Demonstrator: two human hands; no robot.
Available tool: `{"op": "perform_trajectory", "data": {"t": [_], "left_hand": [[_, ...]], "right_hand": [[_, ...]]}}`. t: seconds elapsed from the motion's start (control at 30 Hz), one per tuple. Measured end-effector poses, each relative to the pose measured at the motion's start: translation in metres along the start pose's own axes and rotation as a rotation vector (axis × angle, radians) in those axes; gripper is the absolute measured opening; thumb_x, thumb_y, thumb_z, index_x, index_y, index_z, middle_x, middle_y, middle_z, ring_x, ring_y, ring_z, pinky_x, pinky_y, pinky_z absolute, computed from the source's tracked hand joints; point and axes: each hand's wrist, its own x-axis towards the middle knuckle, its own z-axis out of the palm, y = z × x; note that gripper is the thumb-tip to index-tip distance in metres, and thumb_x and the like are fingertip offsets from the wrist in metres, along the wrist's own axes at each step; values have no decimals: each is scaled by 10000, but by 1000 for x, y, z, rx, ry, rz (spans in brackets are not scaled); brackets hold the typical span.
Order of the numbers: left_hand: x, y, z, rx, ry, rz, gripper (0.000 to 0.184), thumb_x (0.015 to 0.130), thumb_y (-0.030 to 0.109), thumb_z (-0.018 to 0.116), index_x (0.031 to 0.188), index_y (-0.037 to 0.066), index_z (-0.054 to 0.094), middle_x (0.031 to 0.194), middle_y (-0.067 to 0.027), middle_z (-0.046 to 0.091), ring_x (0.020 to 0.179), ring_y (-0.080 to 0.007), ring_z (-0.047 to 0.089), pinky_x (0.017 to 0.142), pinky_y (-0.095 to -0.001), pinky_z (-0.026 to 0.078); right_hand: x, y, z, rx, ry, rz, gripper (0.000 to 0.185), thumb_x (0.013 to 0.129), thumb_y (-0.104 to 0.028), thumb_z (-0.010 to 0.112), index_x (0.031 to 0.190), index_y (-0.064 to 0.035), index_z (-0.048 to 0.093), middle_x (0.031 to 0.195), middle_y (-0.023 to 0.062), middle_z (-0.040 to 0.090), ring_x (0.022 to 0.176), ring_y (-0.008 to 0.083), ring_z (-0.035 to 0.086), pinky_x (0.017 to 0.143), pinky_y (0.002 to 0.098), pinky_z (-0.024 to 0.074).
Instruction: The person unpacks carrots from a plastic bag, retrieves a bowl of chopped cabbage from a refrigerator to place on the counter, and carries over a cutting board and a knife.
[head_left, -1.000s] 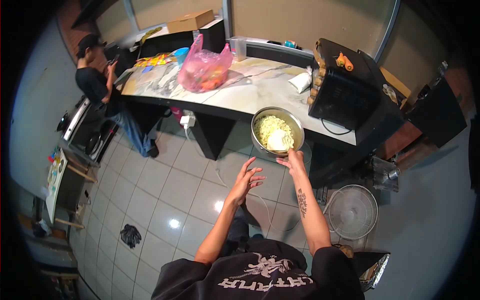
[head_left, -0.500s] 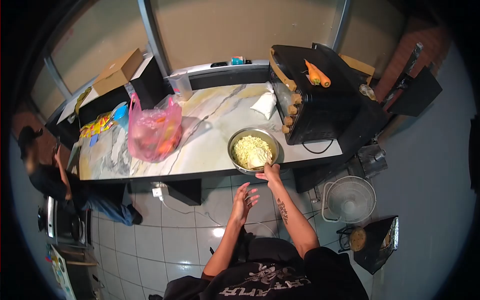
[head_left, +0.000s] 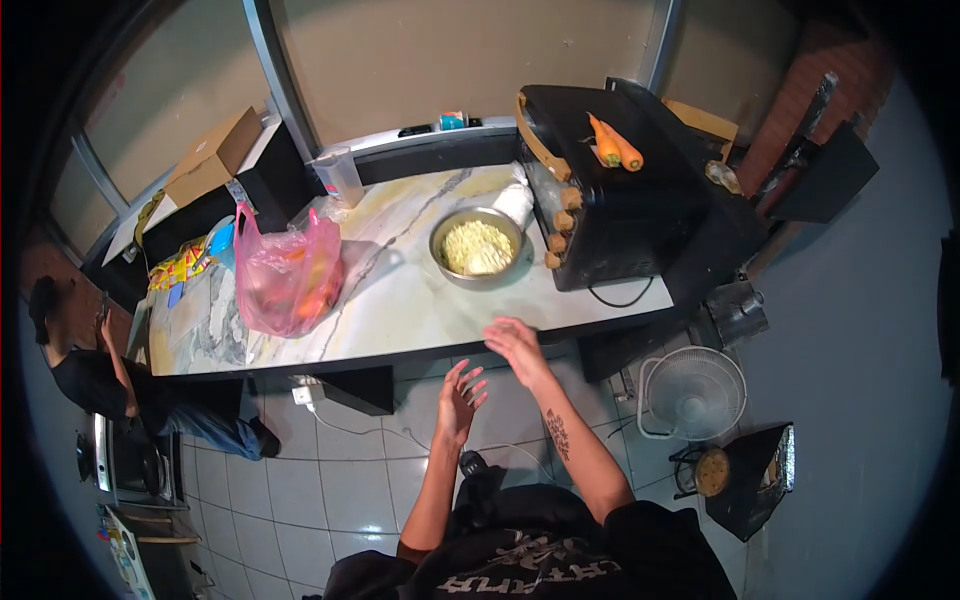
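While both hands hold nothing, metal bowl sits on counter

Left hand (head_left: pixel 460 405): fingers apart, loosely curled, palm bare, short of the counter (head_left: pixel 400 305). Right hand (head_left: pixel 515 345): fingers extended, close together, over the counter's front edge; contact with it hard to tell from above. Metal bowl (head_left: pixel 472 283) stands upright just beyond the right hand, not touched, pale yellow shreds (head_left: pixel 465 242) inside plus a creamy-white mound (head_left: pixel 487 262). White bag (head_left: pixel 514 207) right behind the bowl, next to black oven (head_left: pixel 640 225); two carrots (head_left: pixel 617 147) on the oven top. Pink plastic bag (head_left: pixel 290 285) left of the bowl, well apart. Another person (head_left: pixel 95 380) far left, beside the counter.
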Motion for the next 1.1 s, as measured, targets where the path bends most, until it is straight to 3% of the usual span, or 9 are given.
{"op": "perform_trajectory", "data": {"t": [0.2, 0.23, 0.37, 0.53, 0.73, 0.9, 1.1], "left_hand": [[-57, -54, 11, -27, 29, 63, 502, 916, 438, 484, 1317, 139, 437, 1227, -72, 502, 1083, -201, 510, 931, -367, 414], [-72, -64, 13, -49, 67, 67, 489, 907, 432, 508, 1296, 140, 456, 1194, -72, 516, 1056, -193, 519, 920, -363, 422], [-140, -120, 7, -121, 283, 65, 377, 941, 367, 460, 1239, 140, 503, 1071, -38, 590, 956, -149, 559, 855, -328, 451], [-252, -152, 4, -194, 445, 92, 325, 952, 352, 471, 1173, 129, 557, 1033, -28, 599, 934, -138, 564, 834, -306, 460], [-402, -191, -38, -360, 638, 361, 314, 983, 298, 424, 1180, 87, 548, 1008, -42, 624, 926, -140, 595, 811, -283, 490], [-585, -236, -49, -483, 869, 636, 302, 989, 289, 436, 1187, 76, 515, 1036, -70, 629, 932, -144, 601, 798, -280, 496], [-799, -314, -63, -620, 1334, 904, 271, 969, 281, 488, 1131, 65, 513, 1070, -97, 604, 939, -164, 584, 821, -310, 483]], "right_hand": [[-90, 10, -24, -270, -183, 271, 228, 925, -92, 535, 1123, 20, 548, 1027, 147, 629, 948, 214, 642, 849, 349, 523], [-103, 20, -31, -268, -237, 310, 207, 942, -117, 517, 1094, 16, 561, 990, 131, 639, 883, 191, 651, 796, 329, 533], [-166, 46, -46, -321, -379, 522, 209, 944, -152, 517, 1058, 9, 586, 940, 108, 649, 878, 162, 643, 766, 290, 527], [-253, 81, -25, -423, -506, 632, 176, 957, -130, 479, 1023, -24, 602, 893, 60, 642, 785, 130, 624, 716, 274, 523], [-373, 141, 36, -512, -849, 846, 169, 959, -145, 472, 996, -38, 597, 863, 44, 633, 762, 119, 611, 706, 270, 510], [-527, 213, 91, -632, -1120, 992, 171, 950, -109, 463, 1029, -7, 575, 871, 73, 634, 762, 136, 613, 715, 284, 514], [-744, 294, 138, -686, -1520, 1248, 186, 942, -72, 445, 1045, 34, 558, 905, 137, 644, 821, 189, 646, 776, 314, 535]]}}
